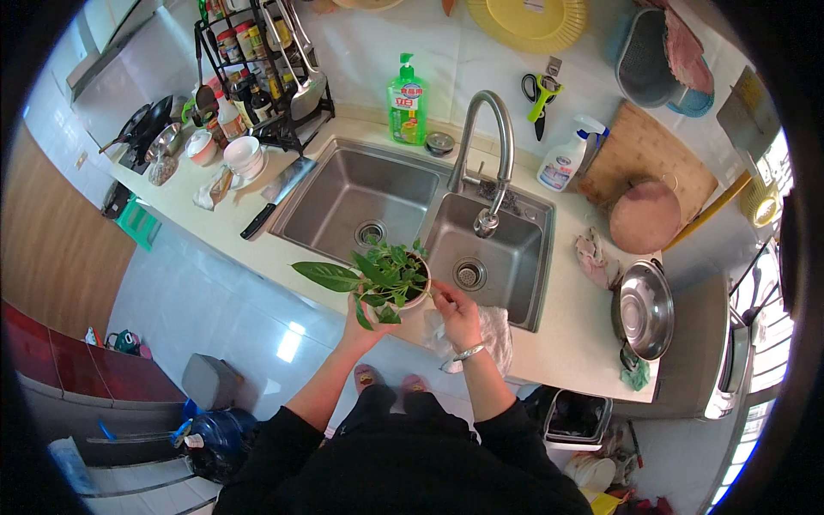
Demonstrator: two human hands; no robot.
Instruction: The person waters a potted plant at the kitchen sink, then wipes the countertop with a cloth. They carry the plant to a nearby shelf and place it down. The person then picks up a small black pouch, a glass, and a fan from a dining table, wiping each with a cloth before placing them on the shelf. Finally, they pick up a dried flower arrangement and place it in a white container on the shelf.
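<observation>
A leafy green potted plant (386, 273) in a pale round pot (421, 283) is at the front rim of the double sink, over the counter edge. My left hand (364, 325) grips the pot from its near left side, partly covered by leaves. One long leaf sticks out to the left. My right hand (458, 315) is at the pot's right side, thumb and fingers close together by the rim. Whether a stem is pinched between them is too small to tell. Behind my right wrist a whitish cloth (494, 331) hangs over the counter's front edge.
The steel double sink (347, 167) has a curved faucet (505, 129) over its right basin. A cleaver (280, 196) lies at the sink's left edge. Green soap bottle (407, 106) and spray bottle (566, 158) stand behind. A steel pan (646, 309) stands at right.
</observation>
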